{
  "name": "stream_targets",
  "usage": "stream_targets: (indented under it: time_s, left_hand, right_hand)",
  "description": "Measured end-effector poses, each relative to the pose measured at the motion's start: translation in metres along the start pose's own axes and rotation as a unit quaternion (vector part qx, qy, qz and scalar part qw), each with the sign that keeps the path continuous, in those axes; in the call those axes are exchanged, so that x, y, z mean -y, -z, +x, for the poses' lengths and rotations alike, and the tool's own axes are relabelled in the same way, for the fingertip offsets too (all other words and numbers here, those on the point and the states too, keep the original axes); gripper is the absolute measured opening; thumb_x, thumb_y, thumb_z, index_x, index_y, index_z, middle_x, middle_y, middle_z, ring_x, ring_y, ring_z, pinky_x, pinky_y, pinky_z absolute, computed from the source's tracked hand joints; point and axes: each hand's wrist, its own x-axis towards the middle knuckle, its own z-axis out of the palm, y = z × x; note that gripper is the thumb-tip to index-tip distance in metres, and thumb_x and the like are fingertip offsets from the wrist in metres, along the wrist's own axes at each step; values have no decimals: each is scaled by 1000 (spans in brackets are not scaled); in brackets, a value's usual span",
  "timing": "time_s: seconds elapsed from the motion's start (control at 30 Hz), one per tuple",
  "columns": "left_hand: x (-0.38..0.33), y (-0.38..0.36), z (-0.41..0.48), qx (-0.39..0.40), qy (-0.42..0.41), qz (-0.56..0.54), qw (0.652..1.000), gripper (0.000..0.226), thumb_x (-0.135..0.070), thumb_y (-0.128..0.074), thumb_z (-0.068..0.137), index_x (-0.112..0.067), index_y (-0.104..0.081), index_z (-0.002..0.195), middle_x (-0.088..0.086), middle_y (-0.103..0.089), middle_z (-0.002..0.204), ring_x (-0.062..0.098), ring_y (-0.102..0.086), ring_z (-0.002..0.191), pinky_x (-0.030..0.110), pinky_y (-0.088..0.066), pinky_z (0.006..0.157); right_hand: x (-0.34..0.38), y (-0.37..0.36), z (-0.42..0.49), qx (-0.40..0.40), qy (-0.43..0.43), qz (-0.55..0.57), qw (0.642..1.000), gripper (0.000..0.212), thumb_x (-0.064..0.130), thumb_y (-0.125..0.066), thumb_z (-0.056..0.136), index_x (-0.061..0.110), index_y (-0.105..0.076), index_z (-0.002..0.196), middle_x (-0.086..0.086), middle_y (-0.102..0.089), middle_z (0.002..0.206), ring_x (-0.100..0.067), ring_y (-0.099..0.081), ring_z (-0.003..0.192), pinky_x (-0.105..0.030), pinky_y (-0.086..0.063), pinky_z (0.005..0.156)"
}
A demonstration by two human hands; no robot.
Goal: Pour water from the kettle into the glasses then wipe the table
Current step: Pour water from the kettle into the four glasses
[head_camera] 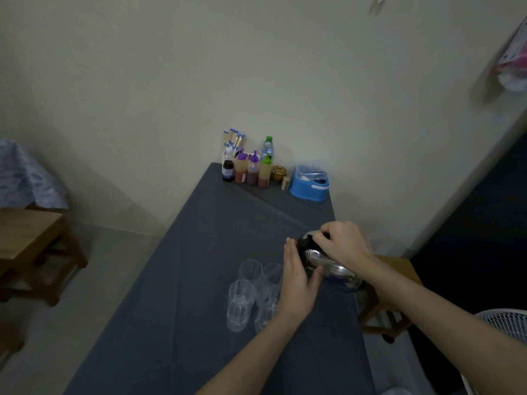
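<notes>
The right hand (342,244) curls around the black top handle of the shiny steel kettle (315,256) near the right edge of the grey-clothed table (199,280). The left hand (296,283), fingers straight, lies flat against its side, with clear drinking glasses (241,305) clustered just beside.

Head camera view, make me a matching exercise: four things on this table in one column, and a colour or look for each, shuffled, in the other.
Things:
1. kettle
2. glasses
3. lidded box
4. water bottle

Looks:
A. blue
B. green cap
C. clear, grouped together
D. shiny metal

Pairs: 1-D, 2-C, 3-A, 4-B.
</notes>
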Motion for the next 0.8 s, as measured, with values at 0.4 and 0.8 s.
stream_targets:
  time_s: [0.4, 0.8]
  left_hand:
    - [-3, 2, -3, 4, 10, -12, 1000, 104, -73, -30, 77, -13, 11, 151, -9, 13, 156, 9, 10, 147, 23, -1, 119]
    - [-10, 7, -2, 22, 17, 2, 1000, 101, -80, -21, 70, -24, 18, 144, -1, 11, 161, 10, 10, 147, 24, -1, 119]
  right_hand:
    - [4, 4, -1, 0, 17, -37, 999, 34, 30, -52, 89, 19, -54, 57, 2, -52, 53, -5, -43, 47, -19, -22, 44]
    - [5, 10, -1, 3, -4, -26, 1000, 36, 31, -53, 91, 16, -57, 58, 1, -54, 52, -7, -45, 47, -21, -25, 44]
